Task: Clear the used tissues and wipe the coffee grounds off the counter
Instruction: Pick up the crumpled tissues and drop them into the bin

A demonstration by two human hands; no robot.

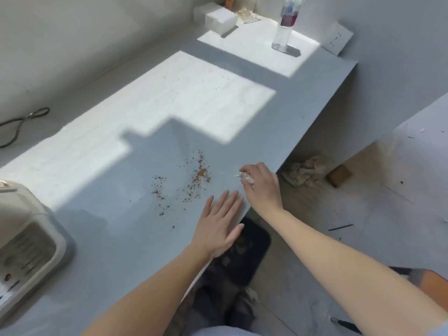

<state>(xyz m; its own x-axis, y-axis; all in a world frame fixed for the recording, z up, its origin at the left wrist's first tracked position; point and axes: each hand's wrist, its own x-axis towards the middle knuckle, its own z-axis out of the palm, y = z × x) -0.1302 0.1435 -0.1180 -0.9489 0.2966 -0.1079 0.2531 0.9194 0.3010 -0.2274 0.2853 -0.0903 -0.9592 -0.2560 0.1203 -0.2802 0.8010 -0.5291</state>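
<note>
Right hand (263, 187) curled closed around a crumpled white tissue (246, 178), at the near edge of the grey worktop (101, 229). Left hand (218, 226) spread flat, fingers straight and together, palm down on the worktop edge, holding nothing. Brown coffee grounds (197, 177) scattered in shadow just left of the tissue, a thinner patch further left. Beige appliance (26, 241) at the left end. Clear bottle (284, 27) and white boxes (221, 20) at the far, sunlit end. Dark bin (252, 251) on the floor below both hands.
</note>
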